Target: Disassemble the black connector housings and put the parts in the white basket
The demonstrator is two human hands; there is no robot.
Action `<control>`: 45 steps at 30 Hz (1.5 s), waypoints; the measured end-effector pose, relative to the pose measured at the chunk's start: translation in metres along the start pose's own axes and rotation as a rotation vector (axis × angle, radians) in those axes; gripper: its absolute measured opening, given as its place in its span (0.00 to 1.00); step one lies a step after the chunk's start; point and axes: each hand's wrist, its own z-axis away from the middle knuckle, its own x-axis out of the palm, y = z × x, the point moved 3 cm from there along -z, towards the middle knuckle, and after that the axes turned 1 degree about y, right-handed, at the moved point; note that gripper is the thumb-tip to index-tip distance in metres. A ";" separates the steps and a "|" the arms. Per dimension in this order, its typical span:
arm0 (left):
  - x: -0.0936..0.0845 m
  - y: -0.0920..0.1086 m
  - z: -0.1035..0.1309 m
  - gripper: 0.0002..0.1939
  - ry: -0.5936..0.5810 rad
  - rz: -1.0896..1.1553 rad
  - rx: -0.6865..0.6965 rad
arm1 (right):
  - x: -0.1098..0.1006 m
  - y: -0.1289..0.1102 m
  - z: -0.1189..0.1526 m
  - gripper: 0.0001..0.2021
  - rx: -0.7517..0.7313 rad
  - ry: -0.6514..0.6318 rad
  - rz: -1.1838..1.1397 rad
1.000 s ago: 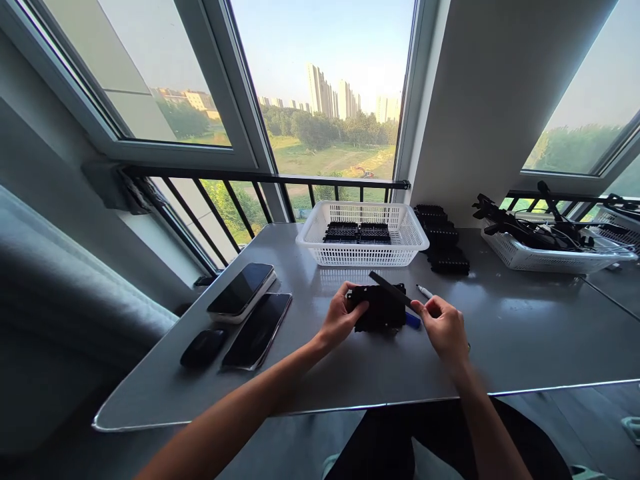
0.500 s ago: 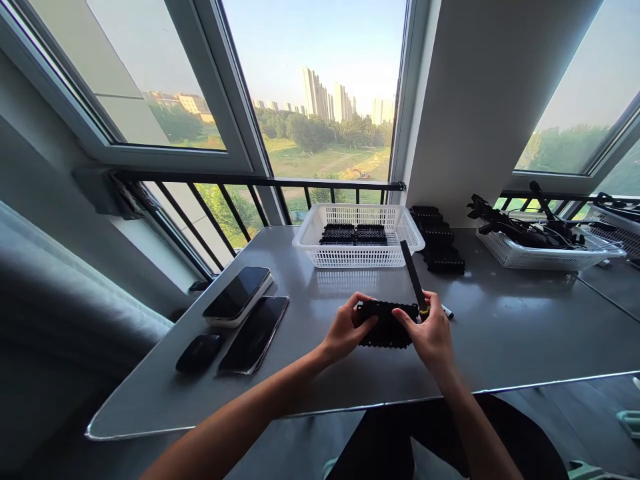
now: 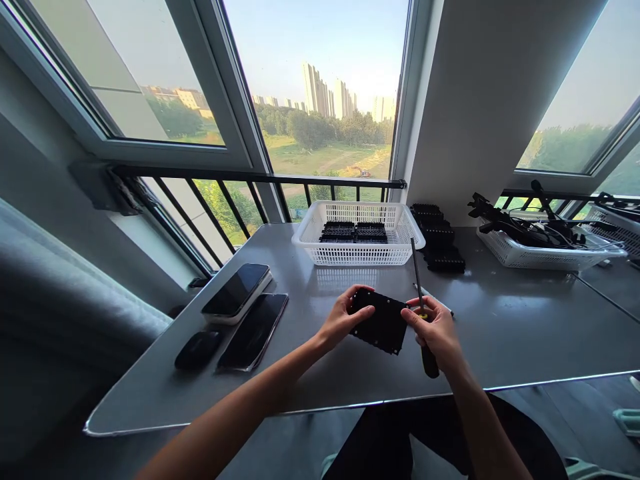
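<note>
A flat black rectangular plastic part (image 3: pixel 381 323) with notched edges and small light spots is tilted above the table. My left hand (image 3: pixel 346 319) is closed around its left side, thumb on top and fingers behind. My right hand (image 3: pixel 436 328) is closed around a flat file (image 3: pixel 429 360), whose long dark blade points up and away, with a yellow band at the handle. The right thumb reaches the part's upper right corner. A pen (image 3: pixel 419 289) lies on the table just behind the right hand, partly covered by it.
A white plastic basket (image 3: pixel 360 255) with similar black parts (image 3: pixel 354 232) stands ahead. Stacked black parts (image 3: pixel 443 259) sit right of it. Another basket (image 3: pixel 545 257) holds black items and cables. Two phones (image 3: pixel 255 332) (image 3: pixel 237 290) and a mouse (image 3: pixel 199 350) lie left.
The black part has turned in my hands, its broad face now showing and its right side lower. The file has rotated edge-on, and its handle has come into sight below my right hand.
</note>
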 end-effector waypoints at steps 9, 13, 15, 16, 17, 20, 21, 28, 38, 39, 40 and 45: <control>-0.004 -0.009 -0.005 0.23 0.037 0.157 -0.083 | 0.010 0.006 0.000 0.20 0.012 -0.063 -0.138; -0.005 -0.011 -0.009 0.30 0.034 0.452 -0.162 | 0.007 0.009 -0.003 0.22 0.009 -0.033 -0.158; -0.006 -0.014 -0.012 0.30 0.085 0.529 -0.185 | 0.009 0.011 -0.004 0.24 0.028 -0.046 -0.114; -0.007 -0.016 -0.012 0.29 0.107 0.546 -0.192 | 0.010 0.012 -0.004 0.26 0.046 -0.057 -0.096; -0.008 -0.017 -0.013 0.28 0.120 0.550 -0.202 | 0.012 0.013 -0.004 0.27 0.064 -0.066 -0.086; -0.009 -0.022 -0.013 0.26 0.115 0.504 -0.223 | 0.015 0.014 -0.003 0.31 0.086 -0.077 -0.107; -0.010 -0.023 -0.012 0.25 0.114 0.474 -0.221 | 0.015 0.013 -0.003 0.31 0.072 -0.068 -0.121; -0.005 -0.014 -0.005 0.32 -0.022 0.176 -0.152 | 0.010 0.006 0.001 0.24 -0.024 0.004 -0.094; -0.007 -0.001 -0.003 0.20 0.102 0.007 0.046 | 0.020 0.000 0.008 0.21 -0.043 -0.063 -0.198; -0.008 0.000 -0.003 0.18 0.136 -0.011 0.077 | 0.021 -0.001 0.010 0.21 -0.044 -0.085 -0.195; -0.009 0.001 -0.003 0.16 0.163 -0.030 0.103 | 0.023 -0.002 0.012 0.21 -0.040 -0.113 -0.183; -0.006 0.004 0.003 0.13 0.237 -0.098 0.168 | 0.042 0.003 0.025 0.22 0.005 -0.268 -0.077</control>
